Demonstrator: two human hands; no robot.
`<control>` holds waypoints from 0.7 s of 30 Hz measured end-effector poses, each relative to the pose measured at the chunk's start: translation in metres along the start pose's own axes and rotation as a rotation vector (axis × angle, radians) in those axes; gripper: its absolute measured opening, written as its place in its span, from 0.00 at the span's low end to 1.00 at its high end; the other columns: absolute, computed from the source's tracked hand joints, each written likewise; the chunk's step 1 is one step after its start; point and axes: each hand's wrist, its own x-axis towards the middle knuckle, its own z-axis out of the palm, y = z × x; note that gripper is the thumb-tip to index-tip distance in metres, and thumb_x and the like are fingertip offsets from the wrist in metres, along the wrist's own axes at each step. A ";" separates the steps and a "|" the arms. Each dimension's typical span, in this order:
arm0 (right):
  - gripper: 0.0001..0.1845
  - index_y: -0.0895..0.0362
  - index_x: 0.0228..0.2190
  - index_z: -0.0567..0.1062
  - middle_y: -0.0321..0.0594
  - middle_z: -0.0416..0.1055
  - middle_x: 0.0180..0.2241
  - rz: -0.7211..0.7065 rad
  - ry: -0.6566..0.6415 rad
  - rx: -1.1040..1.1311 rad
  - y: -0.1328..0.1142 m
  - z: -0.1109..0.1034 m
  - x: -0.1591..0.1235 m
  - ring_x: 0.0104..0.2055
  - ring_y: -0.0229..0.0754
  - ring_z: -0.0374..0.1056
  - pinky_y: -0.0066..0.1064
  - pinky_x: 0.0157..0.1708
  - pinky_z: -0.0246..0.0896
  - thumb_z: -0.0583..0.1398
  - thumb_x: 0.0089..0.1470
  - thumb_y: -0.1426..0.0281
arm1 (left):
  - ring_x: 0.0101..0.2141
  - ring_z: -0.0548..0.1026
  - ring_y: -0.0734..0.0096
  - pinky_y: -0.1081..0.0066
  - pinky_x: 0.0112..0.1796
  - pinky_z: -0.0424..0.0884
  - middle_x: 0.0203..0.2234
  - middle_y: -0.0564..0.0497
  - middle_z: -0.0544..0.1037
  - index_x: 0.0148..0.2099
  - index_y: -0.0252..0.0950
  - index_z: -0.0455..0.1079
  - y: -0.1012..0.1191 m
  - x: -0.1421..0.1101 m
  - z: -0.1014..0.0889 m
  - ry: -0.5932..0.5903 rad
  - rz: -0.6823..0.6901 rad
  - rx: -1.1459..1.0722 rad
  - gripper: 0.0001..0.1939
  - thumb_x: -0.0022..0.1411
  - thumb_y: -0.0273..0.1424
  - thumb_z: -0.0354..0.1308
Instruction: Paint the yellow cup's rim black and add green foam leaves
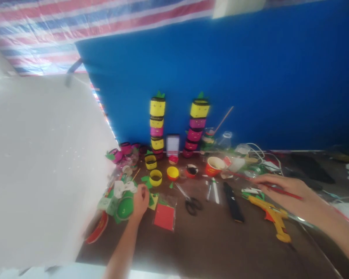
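Observation:
My right hand is closed around a slim red paintbrush, held above the table at the right. The brush points left toward a red paper cup; its tip is blurred. My left hand has curled fingers beside a round green container and crumpled white tissue; I cannot make out what is in them. Just right of that hand lies red paper in a clear sleeve. A yellow cup, a yellow-and-red cup and a dark-filled red cup stand farther back.
Two stacks of yellow and magenta cups stand against the blue board. Black scissors, a black case and a yellow glue gun lie on the brown table. A white panel rises at left.

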 end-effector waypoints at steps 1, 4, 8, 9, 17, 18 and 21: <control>0.15 0.54 0.31 0.77 0.42 0.77 0.34 0.003 0.014 0.009 -0.001 0.000 0.000 0.37 0.50 0.73 0.35 0.36 0.67 0.55 0.46 0.60 | 0.16 0.58 0.78 0.77 0.20 0.51 0.14 0.62 0.59 0.37 0.37 0.60 0.000 0.000 0.000 -0.003 0.001 -0.001 0.06 0.57 0.32 0.46; 0.16 0.55 0.31 0.77 0.43 0.77 0.33 -0.025 -0.022 0.033 -0.002 0.002 0.001 0.36 0.49 0.73 0.35 0.35 0.67 0.55 0.45 0.59 | 0.15 0.57 0.78 0.77 0.20 0.50 0.13 0.62 0.57 0.37 0.38 0.59 0.001 -0.001 0.001 -0.014 -0.001 0.004 0.06 0.58 0.33 0.45; 0.15 0.53 0.28 0.77 0.40 0.77 0.31 0.063 -0.026 0.056 0.005 -0.001 -0.004 0.34 0.49 0.73 0.35 0.34 0.66 0.56 0.43 0.58 | 0.16 0.57 0.78 0.77 0.21 0.51 0.14 0.62 0.58 0.37 0.38 0.59 0.001 -0.001 0.001 -0.021 -0.002 0.006 0.06 0.58 0.33 0.45; 0.15 0.52 0.28 0.77 0.39 0.77 0.31 0.111 0.011 0.060 0.006 -0.003 -0.005 0.34 0.49 0.73 0.35 0.34 0.66 0.57 0.42 0.58 | 0.16 0.58 0.78 0.77 0.21 0.51 0.14 0.61 0.59 0.37 0.38 0.59 0.001 -0.001 0.001 -0.023 0.000 0.005 0.06 0.58 0.33 0.45; 0.12 0.53 0.22 0.77 0.40 0.77 0.26 0.417 0.243 0.287 0.006 -0.004 0.007 0.35 0.53 0.73 0.38 0.35 0.66 0.62 0.32 0.60 | 0.15 0.57 0.78 0.77 0.20 0.50 0.13 0.62 0.57 0.36 0.38 0.59 0.004 -0.001 0.002 -0.027 -0.013 -0.012 0.06 0.58 0.34 0.45; 0.11 0.53 0.22 0.77 0.40 0.77 0.25 0.435 0.252 0.333 0.008 -0.003 0.009 0.35 0.54 0.73 0.39 0.35 0.66 0.63 0.32 0.60 | 0.15 0.57 0.78 0.77 0.20 0.49 0.13 0.62 0.57 0.36 0.38 0.59 0.004 -0.001 0.001 -0.025 -0.012 -0.014 0.06 0.58 0.34 0.45; 0.12 0.54 0.24 0.76 0.41 0.77 0.25 0.454 0.258 0.448 0.016 0.000 0.011 0.35 0.53 0.73 0.39 0.36 0.66 0.64 0.33 0.62 | 0.15 0.57 0.78 0.77 0.20 0.49 0.13 0.62 0.57 0.36 0.38 0.60 0.005 -0.001 0.001 -0.016 -0.005 -0.009 0.06 0.58 0.33 0.46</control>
